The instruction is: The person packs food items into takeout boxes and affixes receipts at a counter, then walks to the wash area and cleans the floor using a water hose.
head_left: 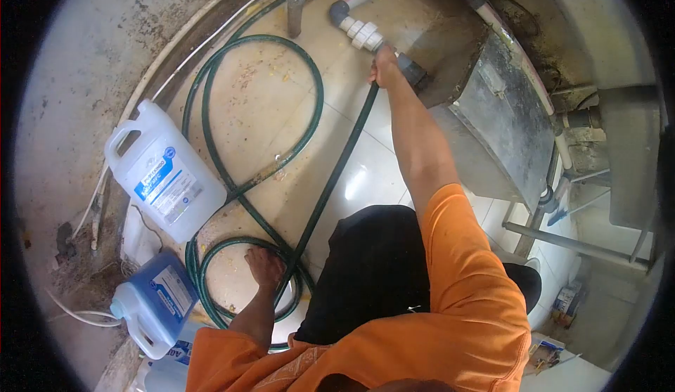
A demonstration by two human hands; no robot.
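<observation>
My right hand point(385, 67) is closed around the upper end of a green hose point(342, 158), just beside a white pipe union point(364, 35) with a grey elbow point(339, 12). From that hand the hose runs down toward my lap and loops widely over the floor. Inside its smaller coil, my left hand point(266, 265) rests low near the floor, fingers apart and partly in shade, with no object visible in it. Whether the hose end is joined to the pipe is hidden by my right hand.
A white jerrycan point(169, 170) stands left of the hose, with a blue-filled jerrycan point(156, 304) below it. A metal box point(503, 118) stands right of my right arm. A post point(296, 4) rises at the top. Metal bars point(576, 246) lie at the right.
</observation>
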